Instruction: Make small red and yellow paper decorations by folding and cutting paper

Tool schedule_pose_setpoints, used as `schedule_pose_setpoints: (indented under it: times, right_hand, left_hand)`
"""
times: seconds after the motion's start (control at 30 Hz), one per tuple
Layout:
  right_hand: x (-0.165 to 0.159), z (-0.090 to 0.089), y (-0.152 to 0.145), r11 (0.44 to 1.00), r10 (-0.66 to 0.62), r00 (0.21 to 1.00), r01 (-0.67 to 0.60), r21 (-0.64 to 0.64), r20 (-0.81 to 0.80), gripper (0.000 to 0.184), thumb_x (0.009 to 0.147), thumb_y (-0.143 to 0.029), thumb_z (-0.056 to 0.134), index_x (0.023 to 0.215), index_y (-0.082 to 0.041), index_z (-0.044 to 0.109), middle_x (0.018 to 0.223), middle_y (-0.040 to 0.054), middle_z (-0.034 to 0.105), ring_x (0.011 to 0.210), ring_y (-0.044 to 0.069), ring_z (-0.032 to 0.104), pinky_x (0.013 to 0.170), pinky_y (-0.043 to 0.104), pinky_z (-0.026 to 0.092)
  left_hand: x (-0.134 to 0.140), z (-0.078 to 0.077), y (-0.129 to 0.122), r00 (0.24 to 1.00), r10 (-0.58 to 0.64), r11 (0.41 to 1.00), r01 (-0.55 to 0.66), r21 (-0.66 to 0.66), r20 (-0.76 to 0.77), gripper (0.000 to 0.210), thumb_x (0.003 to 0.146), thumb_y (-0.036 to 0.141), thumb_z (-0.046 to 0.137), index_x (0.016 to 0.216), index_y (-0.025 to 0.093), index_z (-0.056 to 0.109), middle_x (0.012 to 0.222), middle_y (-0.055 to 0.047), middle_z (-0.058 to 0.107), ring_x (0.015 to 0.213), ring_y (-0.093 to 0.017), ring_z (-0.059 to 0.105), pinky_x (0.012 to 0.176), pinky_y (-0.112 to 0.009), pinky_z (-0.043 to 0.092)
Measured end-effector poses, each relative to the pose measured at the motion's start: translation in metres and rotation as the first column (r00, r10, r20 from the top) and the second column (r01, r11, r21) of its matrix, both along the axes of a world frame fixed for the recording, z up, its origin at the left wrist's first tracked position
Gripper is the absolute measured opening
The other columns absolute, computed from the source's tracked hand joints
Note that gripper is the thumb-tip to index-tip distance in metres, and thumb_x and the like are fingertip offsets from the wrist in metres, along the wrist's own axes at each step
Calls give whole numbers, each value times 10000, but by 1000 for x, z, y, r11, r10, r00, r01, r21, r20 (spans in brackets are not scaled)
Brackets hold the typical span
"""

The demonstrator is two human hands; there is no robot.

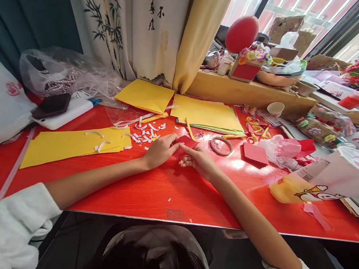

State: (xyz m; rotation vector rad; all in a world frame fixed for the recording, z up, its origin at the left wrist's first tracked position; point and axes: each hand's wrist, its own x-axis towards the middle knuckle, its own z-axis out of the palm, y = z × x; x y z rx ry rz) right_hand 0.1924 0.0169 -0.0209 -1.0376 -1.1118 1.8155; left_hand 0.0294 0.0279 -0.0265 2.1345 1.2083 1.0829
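Between my two hands, just above the red table point(144, 192), is a small piece of red paper point(187, 142). My left hand point(161, 150) pinches its left side with thumb and fingers. On the other side my right hand point(203, 161) grips the paper's right edge, its lower fingers curled under. White paper scraps point(148, 136) lie scattered just left of the hands. A roll of tape point(221, 145) rests flat to the right, and beyond it sits a stack of red paper squares point(254, 153).
Yellow paper strips point(73, 144) lie at left, near a phone point(52, 105). Stacks of yellow paper point(208, 113) stand at the back. A drink cup point(307, 180) leans at right beside crumpled pink plastic point(281, 149). A crowded windowsill point(220, 84) runs behind.
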Motion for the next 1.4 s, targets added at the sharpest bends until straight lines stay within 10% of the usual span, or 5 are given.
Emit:
schedule_pose_setpoints:
  times: [0.53, 0.77, 1.07, 1.4]
  right_hand:
    - [2, -9, 6, 962, -229, 972, 234, 140, -56, 208, 813, -141, 527, 998, -207, 460, 644, -47, 587, 520, 108, 639, 491, 206, 524]
    - [2, -4, 1, 923, -268, 958, 286, 257, -105, 392, 732, -199, 648, 1031, -261, 402, 689, -83, 553, 595, 116, 665, 602, 244, 562]
    - [-1, 0, 2, 995, -96, 995, 95, -34, -18, 98, 795, -184, 648, 798, -120, 575, 569, 42, 637, 512, 110, 641, 514, 169, 541]
    - [-1, -2, 1, 994, -97, 994, 93, -58, -55, 141, 785, -221, 682, 803, -86, 649, 551, 44, 641, 491, 87, 612, 508, 152, 523]
  left_hand:
    - [-5, -5, 16, 908, 103, 948, 34, -316, 405, 282, 813, 444, 567, 743, 181, 492, 615, 48, 454, 480, -69, 399, 465, -209, 328]
    - [-4, -4, 11, 962, 58, 981, -6, -193, 267, 240, 850, 404, 529, 770, 179, 519, 666, 32, 495, 586, -90, 433, 547, -219, 340]
    - [-1, 5, 0, 990, -29, 999, 32, -16, 136, 216, 875, 315, 511, 718, 175, 464, 622, 42, 446, 571, -89, 385, 585, -229, 308]
    - [-2, 5, -1, 987, -62, 998, 66, -17, 151, 209, 886, 336, 490, 765, 168, 520, 661, 31, 508, 597, -91, 429, 604, -223, 341]
